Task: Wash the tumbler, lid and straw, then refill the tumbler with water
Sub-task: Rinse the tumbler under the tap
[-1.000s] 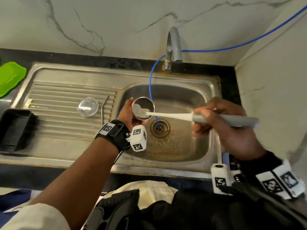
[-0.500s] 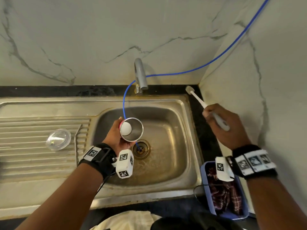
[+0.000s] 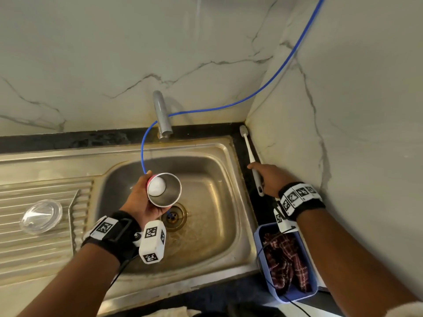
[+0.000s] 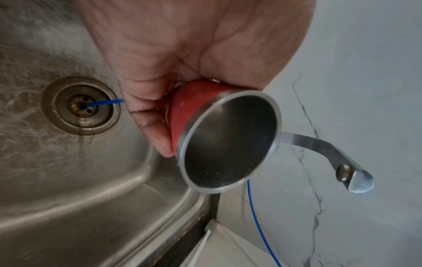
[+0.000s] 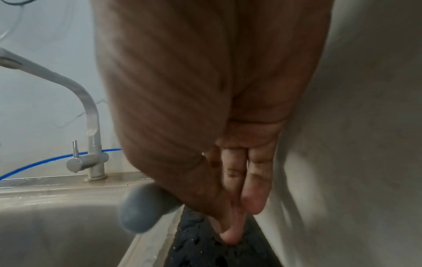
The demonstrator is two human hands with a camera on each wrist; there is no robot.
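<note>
Your left hand (image 3: 139,202) wraps around the red tumbler (image 3: 164,189) over the sink (image 3: 219,225), with white foam inside. Your right hand (image 3: 267,179) lies flat, fingers together, on the brush (image 3: 251,161) by the wall. The clear lid (image 3: 41,216) sits on the drainboard. No words show.

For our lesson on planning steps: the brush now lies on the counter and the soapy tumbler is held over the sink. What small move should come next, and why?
Probably bring the right hand to the steel tap lever: the red steel-lined tumbler, gripped in the left hand, holds white foam and needs rinsing.
</note>
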